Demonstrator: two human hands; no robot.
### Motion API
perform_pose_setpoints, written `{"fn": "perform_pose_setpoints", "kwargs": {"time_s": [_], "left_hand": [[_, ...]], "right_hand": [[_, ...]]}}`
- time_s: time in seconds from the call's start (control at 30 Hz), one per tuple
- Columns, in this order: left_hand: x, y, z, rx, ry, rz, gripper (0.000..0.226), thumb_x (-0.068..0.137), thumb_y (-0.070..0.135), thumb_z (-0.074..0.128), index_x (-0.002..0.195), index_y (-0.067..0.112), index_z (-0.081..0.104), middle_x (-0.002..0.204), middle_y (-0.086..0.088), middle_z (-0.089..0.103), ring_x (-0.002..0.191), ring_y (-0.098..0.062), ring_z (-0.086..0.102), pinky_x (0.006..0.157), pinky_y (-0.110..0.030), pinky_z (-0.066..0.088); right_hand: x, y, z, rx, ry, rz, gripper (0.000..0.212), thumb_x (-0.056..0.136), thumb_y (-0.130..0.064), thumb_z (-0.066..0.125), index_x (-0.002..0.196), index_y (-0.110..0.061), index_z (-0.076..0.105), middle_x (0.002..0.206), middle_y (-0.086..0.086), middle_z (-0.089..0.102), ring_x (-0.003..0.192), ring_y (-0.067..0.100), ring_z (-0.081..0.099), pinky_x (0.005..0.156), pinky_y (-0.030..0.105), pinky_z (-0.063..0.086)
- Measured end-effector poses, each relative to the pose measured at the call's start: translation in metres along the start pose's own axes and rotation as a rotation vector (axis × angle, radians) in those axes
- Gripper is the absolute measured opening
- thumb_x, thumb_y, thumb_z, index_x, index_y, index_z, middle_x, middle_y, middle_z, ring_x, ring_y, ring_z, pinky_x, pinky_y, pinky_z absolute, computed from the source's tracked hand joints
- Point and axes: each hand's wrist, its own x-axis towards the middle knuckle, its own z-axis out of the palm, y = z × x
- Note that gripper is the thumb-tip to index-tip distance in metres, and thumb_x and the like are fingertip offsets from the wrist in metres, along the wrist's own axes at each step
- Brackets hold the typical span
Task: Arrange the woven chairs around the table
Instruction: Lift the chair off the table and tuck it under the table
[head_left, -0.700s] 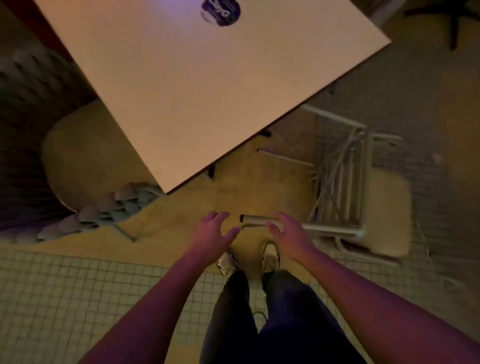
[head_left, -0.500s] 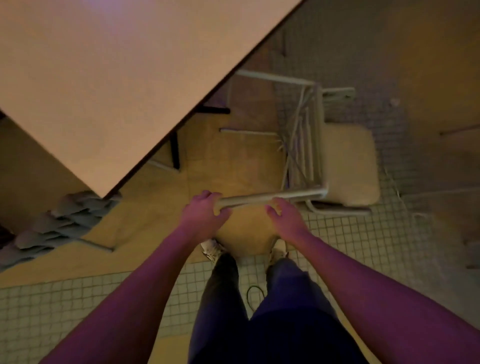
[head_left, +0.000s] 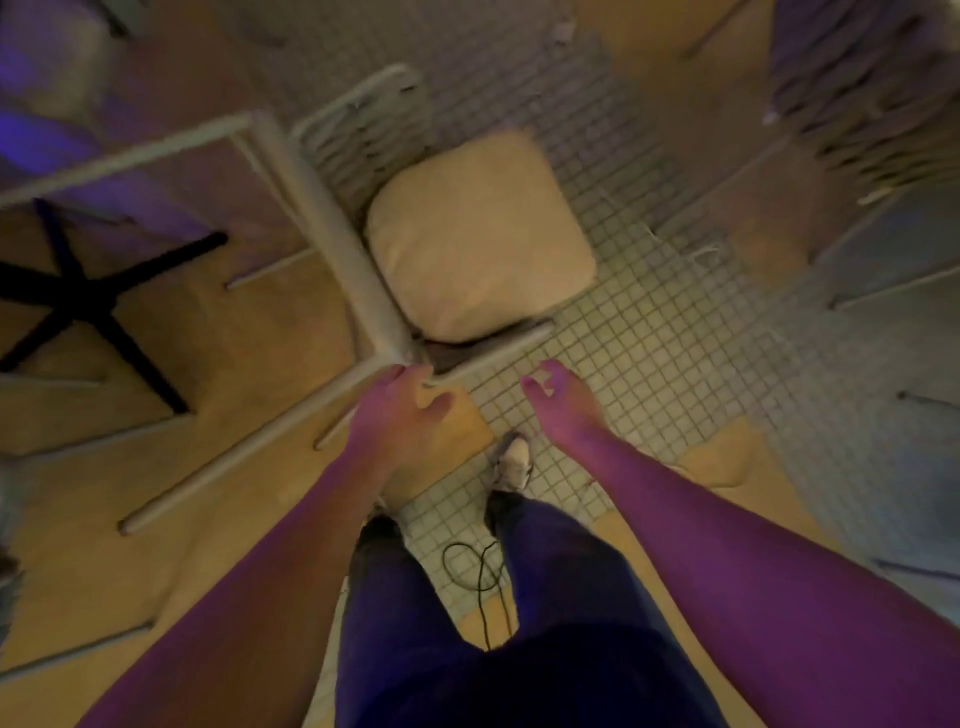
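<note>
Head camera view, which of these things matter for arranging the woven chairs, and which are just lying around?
Part of the job:
- white-framed chair with its cream seat cushion
- left hand, fingers on the chair's frame corner
- right hand, open, touching nothing
- second woven chair, upper right

Just lying about:
- black cord on the tiled floor
- black star-shaped base, left

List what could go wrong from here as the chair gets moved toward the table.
1. Only the left hand touches the chair frame, at one corner; the right hand is open and off it, so the chair may swing or slip.
2. A loose black cable lies on the tiles between the feet, a likely trip hazard.
3. The loose-looking seat cushion might slide off if the chair tilts.
</note>
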Motion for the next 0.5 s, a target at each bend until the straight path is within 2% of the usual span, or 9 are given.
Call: {"fn": "perform_pose_setpoints", "kwargs": {"time_s": [0.17,0.37,0.5], "left_hand": [[0.067,0.090,0.023,-0.112,0.004,-0.023,0.059,0.086,0.049,0.058,0.134,0.016,0.053,0.134,-0.008,0.058,0.121,-0.026,0.056,0.099,-0.042,0.046],[0.148,0.157,0.034,-0.248,0.028,-0.090,0.051,0.085,0.047,0.062,0.125,0.016,0.060,0.126,-0.008,0.065,0.116,-0.024,0.060,0.100,-0.037,0.047],[0.194,0.192,0.049,-0.415,0.072,-0.207,0.043,0.087,0.044,0.061,0.116,0.013,0.064,0.116,-0.005,0.068,0.111,-0.022,0.062,0.081,-0.020,0.039]], "right_hand": [[0.056,0.031,-0.090,0.028,0.045,-0.001,0.058,0.093,-0.051,0.048,0.141,-0.020,0.045,0.134,0.013,0.057,0.119,0.031,0.057,0.098,0.040,0.047],[0.130,0.034,-0.173,0.020,0.070,-0.022,0.056,0.092,-0.052,0.048,0.138,-0.020,0.046,0.131,0.012,0.060,0.118,0.030,0.058,0.096,0.038,0.047],[0.178,0.025,-0.212,0.038,0.044,-0.021,0.055,0.092,-0.050,0.051,0.137,-0.019,0.048,0.132,0.011,0.061,0.117,0.027,0.059,0.097,0.038,0.048]]}}
